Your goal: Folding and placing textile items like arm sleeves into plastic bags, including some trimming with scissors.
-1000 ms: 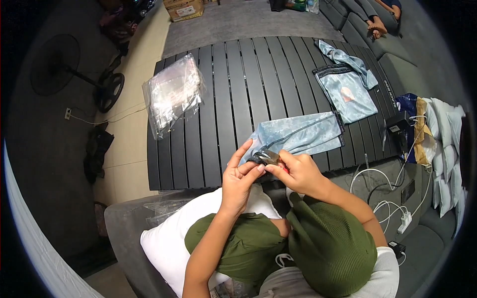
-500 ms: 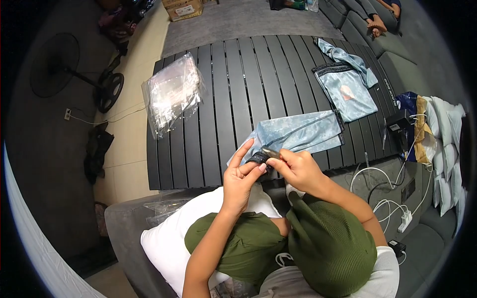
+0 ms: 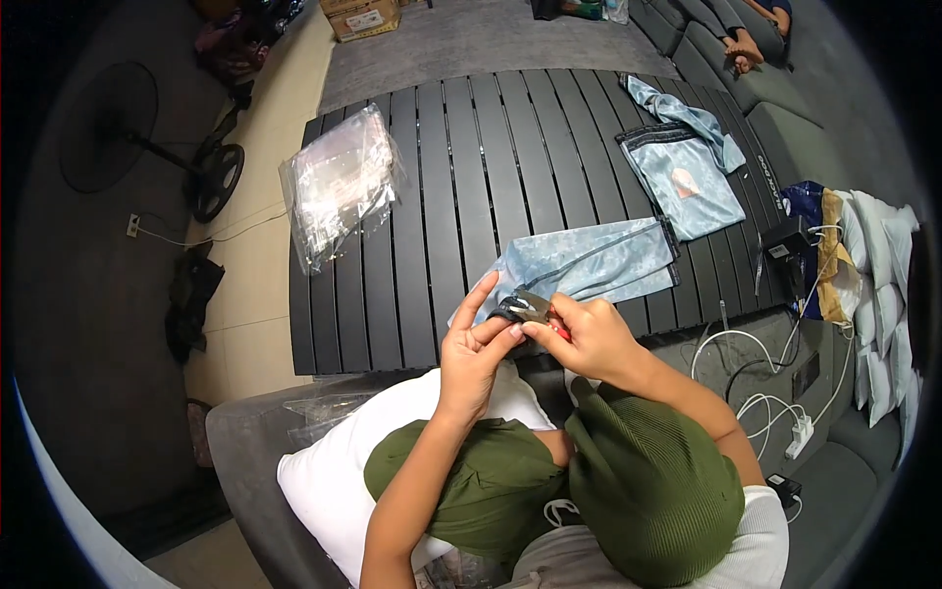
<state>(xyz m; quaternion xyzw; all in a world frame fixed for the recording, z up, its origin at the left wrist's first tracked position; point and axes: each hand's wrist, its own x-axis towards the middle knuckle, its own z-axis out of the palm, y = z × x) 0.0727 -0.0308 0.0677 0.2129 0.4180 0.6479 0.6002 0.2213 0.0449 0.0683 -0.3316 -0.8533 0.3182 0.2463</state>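
Observation:
A light blue patterned cloth sleeve (image 3: 589, 257) lies along the table's near edge, its dark trim at the right end. My left hand (image 3: 473, 346) pinches its bunched black band (image 3: 508, 306) between thumb and fingers, with the index finger stretched upward. In my right hand (image 3: 596, 339) is a pair of small snips (image 3: 531, 307), with metal blades and a bit of red at the handle. The blades are spread apart right against the black band. My fingers hide most of the handle and part of the band.
On the black slatted table (image 3: 432, 236), clear plastic bags (image 3: 343, 182) are stacked at left. Another folded blue cloth piece (image 3: 687, 182) lies at far right. A white pillow (image 3: 329, 481) rests by my lap. White cables and a power strip (image 3: 801, 437) sit at right. A person's feet (image 3: 744, 49) show on the sofa.
The snips have turned in my right hand; their blades now show spread, and red shows at the handle. My left hand keeps its hold on the black band.

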